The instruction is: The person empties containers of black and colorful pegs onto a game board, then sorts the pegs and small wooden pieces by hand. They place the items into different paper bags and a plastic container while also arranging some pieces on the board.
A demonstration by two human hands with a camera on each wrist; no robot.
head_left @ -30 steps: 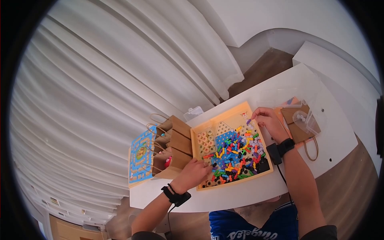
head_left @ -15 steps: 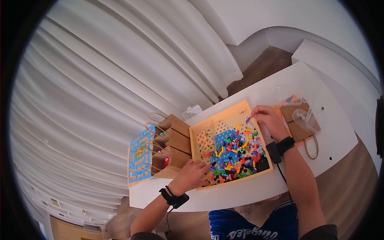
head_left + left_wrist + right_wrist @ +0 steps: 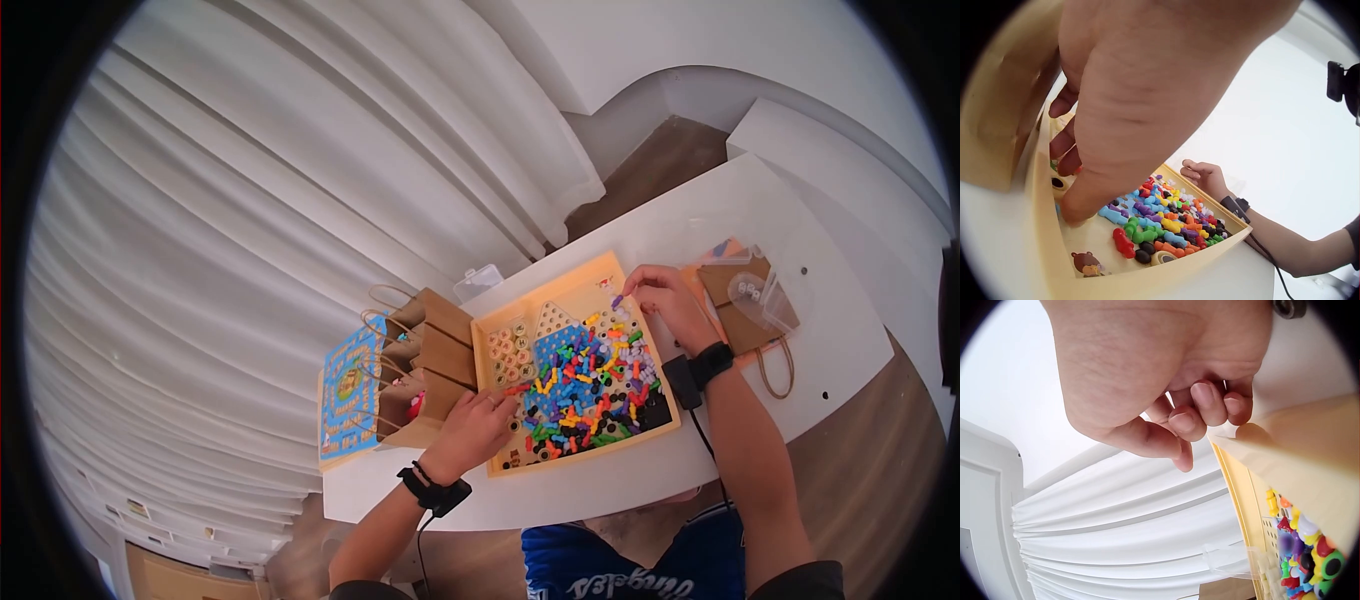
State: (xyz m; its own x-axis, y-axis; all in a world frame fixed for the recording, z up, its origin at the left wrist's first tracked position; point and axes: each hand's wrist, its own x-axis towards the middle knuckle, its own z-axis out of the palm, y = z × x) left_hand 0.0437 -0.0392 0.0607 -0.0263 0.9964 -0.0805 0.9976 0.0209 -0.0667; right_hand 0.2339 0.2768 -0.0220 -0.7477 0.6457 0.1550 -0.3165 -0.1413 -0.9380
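Note:
A shallow wooden tray holds a heap of colourful plastic pegs and several round wooden discs. Over the tray's near left corner, my left hand reaches in, thumb apart from the bent fingers in the left wrist view. A black-ringed disc shows in that gap, and a printed bear lies bare close by. My right hand stays at the tray's right rim, fingers loosely curled. One purple peg appears right at its fingertips in the head view; the right wrist view shows nothing between them.
Brown paper bags with upright handles stand against the tray's left side, before a blue game board. Right of the tray lie a flat paper bag and a clear container. A clear lidded box sits behind.
My left hand has shifted slightly away from the near corner, uncovering the bear print there. The right hand holds its place at the rim. The head view has drifted slightly.

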